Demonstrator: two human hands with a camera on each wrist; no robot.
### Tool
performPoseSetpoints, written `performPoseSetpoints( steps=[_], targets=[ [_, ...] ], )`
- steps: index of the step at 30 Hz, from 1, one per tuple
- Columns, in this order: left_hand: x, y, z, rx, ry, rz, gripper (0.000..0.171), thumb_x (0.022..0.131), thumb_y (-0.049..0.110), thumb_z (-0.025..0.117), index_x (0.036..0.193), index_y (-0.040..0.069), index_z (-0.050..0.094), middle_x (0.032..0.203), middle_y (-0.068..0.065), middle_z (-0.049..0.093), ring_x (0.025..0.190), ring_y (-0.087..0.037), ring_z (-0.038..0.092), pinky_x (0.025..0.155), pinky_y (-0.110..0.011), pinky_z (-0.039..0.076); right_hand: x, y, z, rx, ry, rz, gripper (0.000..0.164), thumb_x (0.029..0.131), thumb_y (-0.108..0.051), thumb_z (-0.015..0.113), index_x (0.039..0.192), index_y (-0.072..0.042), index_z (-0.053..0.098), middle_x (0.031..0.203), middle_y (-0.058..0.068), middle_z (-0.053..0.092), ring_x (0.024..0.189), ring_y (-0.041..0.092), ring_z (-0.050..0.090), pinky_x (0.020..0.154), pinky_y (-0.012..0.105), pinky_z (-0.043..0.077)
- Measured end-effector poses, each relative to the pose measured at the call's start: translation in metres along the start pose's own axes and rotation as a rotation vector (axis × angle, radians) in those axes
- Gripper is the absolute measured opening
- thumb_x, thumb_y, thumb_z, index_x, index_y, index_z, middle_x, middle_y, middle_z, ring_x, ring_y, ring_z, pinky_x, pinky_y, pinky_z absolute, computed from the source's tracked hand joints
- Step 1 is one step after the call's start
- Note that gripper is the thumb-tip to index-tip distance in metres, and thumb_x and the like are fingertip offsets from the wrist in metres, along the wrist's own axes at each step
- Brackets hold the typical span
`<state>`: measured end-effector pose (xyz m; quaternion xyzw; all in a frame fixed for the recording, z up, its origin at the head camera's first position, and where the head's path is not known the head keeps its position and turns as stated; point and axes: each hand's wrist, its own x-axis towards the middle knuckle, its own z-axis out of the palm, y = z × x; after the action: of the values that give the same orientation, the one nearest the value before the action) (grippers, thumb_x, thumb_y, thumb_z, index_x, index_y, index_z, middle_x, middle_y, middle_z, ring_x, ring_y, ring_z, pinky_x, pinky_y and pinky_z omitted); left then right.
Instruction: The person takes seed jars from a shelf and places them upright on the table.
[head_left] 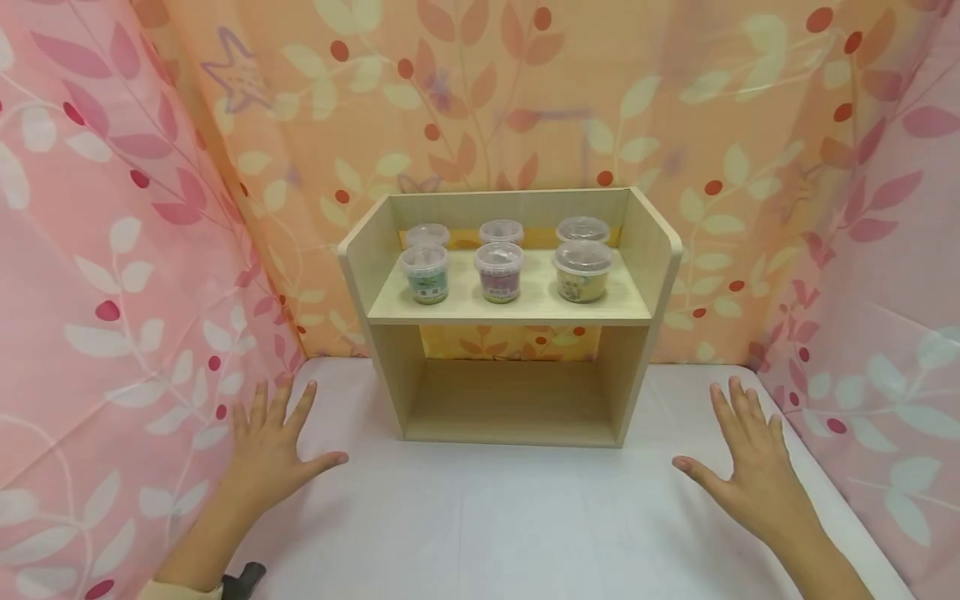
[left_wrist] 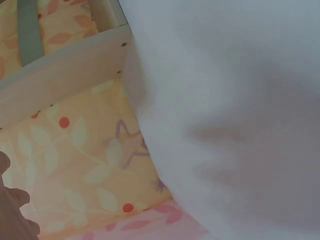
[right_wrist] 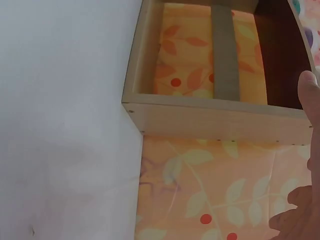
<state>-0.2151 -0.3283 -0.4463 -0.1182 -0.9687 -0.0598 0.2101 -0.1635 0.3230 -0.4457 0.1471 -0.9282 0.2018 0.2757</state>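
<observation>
My left hand (head_left: 270,454) is spread wide on the left of the white table, fingers straight and holding nothing. On the right side my right hand (head_left: 750,467) is spread the same way, also holding nothing. Between them, farther back, stands a two-level wooden shelf (head_left: 513,400). Its upper level bears several small lidded tubs in two rows: a teal tub (head_left: 428,279), a purple-and-green tub (head_left: 499,279) and a yellow tub (head_left: 582,279) in front, more clear-lidded ones partly hidden behind. Fingertips of the left hand (left_wrist: 17,205) and part of the right hand (right_wrist: 300,200) show at the wrist views' edges.
A white cloth (head_left: 465,525) covers the table. Orange floral fabric (head_left: 510,108) hangs behind the shelf, and pink floral fabric (head_left: 97,292) stands along both sides. A dark strap piece (head_left: 243,579) shows at the left wrist, by a pale sleeve.
</observation>
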Motion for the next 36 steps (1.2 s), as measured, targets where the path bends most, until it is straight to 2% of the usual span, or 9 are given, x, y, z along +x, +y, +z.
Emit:
performPoseSetpoints(
  steps=[4, 12, 16, 21, 27, 29, 31, 34, 36],
  targets=[
    [0.003, 0.003, 0.003, -0.046, 0.018, -0.008, 0.119, 0.076, 0.076, 0.072, 0.165, 0.017, 0.020, 0.166, -0.027, 0.020, 0.155, -0.050, -0.007, 0.117, -0.072, -0.017, 0.001, -0.006, 0.000, 0.070, -0.005, 0.020, 0.113, 0.081, -0.037, 0.086, 0.165, -0.017, 0.014, 0.172, 0.012, 0.004, 0.159, 0.035, 0.001, 0.123, 0.066, -0.004],
    [0.013, 0.013, 0.016, -0.245, 0.042, -0.025, 0.117, 0.077, 0.061, 0.082, 0.165, 0.014, 0.020, 0.165, -0.027, 0.024, 0.153, -0.052, 0.007, 0.119, -0.076, 0.000, 0.005, -0.015, -0.005, 0.120, 0.046, 0.043, 0.112, 0.080, -0.031, 0.087, 0.165, -0.018, 0.016, 0.171, 0.012, 0.016, 0.158, 0.035, 0.013, 0.127, 0.058, 0.003],
    [0.015, 0.022, 0.022, -0.344, 0.013, -0.068, 0.118, 0.076, 0.057, 0.084, 0.165, 0.014, 0.019, 0.165, -0.026, 0.023, 0.153, -0.052, 0.009, 0.120, -0.074, 0.005, 0.008, -0.020, -0.008, 0.161, 0.053, 0.085, 0.111, 0.081, -0.029, 0.088, 0.165, -0.023, 0.016, 0.171, 0.010, 0.021, 0.157, 0.034, 0.019, 0.127, 0.056, 0.010],
    [0.021, 0.030, 0.024, -0.436, -0.020, -0.155, 0.119, 0.079, 0.057, 0.083, 0.166, 0.015, 0.013, 0.168, -0.023, 0.020, 0.153, -0.049, 0.012, 0.115, -0.077, 0.017, 0.012, -0.029, -0.012, 0.222, 0.073, 0.131, 0.109, 0.081, -0.026, 0.088, 0.165, -0.029, 0.019, 0.169, 0.009, 0.026, 0.155, 0.035, 0.024, 0.123, 0.064, 0.018],
    [0.033, 0.036, 0.026, -0.522, 0.024, -0.207, 0.116, 0.079, 0.052, 0.085, 0.165, 0.015, 0.017, 0.165, -0.023, 0.026, 0.151, -0.049, 0.023, 0.115, -0.074, 0.024, 0.017, -0.040, -0.014, 0.288, 0.104, 0.161, 0.102, 0.082, -0.022, 0.087, 0.164, -0.027, 0.026, 0.165, 0.012, 0.033, 0.148, 0.045, 0.031, 0.115, 0.073, 0.025],
    [0.036, 0.039, 0.028, -0.546, 0.045, -0.222, 0.113, 0.080, 0.049, 0.085, 0.165, 0.014, 0.019, 0.164, -0.024, 0.028, 0.149, -0.049, 0.027, 0.115, -0.073, 0.026, 0.020, -0.043, -0.015, 0.285, 0.116, 0.165, 0.099, 0.082, -0.021, 0.087, 0.163, -0.027, 0.028, 0.163, 0.012, 0.037, 0.147, 0.041, 0.035, 0.121, 0.061, 0.027],
    [0.040, 0.041, 0.028, -0.577, 0.057, -0.234, 0.111, 0.081, 0.047, 0.086, 0.164, 0.015, 0.020, 0.164, -0.023, 0.030, 0.148, -0.048, 0.029, 0.115, -0.072, 0.028, 0.022, -0.045, -0.016, 0.289, 0.133, 0.158, 0.097, 0.082, -0.019, 0.087, 0.162, -0.025, 0.032, 0.160, 0.013, 0.041, 0.148, 0.027, 0.038, 0.125, 0.037, 0.029],
    [0.045, 0.045, 0.028, -0.626, 0.075, -0.241, 0.109, 0.081, 0.044, 0.086, 0.164, 0.015, 0.022, 0.164, -0.020, 0.032, 0.148, -0.046, 0.032, 0.116, -0.070, 0.029, 0.026, -0.047, -0.016, 0.312, 0.152, 0.139, 0.095, 0.081, -0.015, 0.088, 0.160, -0.022, 0.036, 0.157, 0.012, 0.046, 0.143, 0.000, 0.039, 0.114, 0.005, 0.026],
    [0.050, 0.048, 0.028, -0.669, 0.085, -0.238, 0.108, 0.082, 0.041, 0.087, 0.164, 0.014, 0.022, 0.164, -0.018, 0.033, 0.148, -0.045, 0.033, 0.117, -0.067, 0.030, 0.028, -0.048, -0.017, 0.345, 0.160, 0.125, 0.094, 0.080, -0.012, 0.088, 0.159, -0.020, 0.037, 0.156, 0.012, 0.047, 0.137, -0.013, 0.037, 0.107, -0.002, 0.025]
  ],
)
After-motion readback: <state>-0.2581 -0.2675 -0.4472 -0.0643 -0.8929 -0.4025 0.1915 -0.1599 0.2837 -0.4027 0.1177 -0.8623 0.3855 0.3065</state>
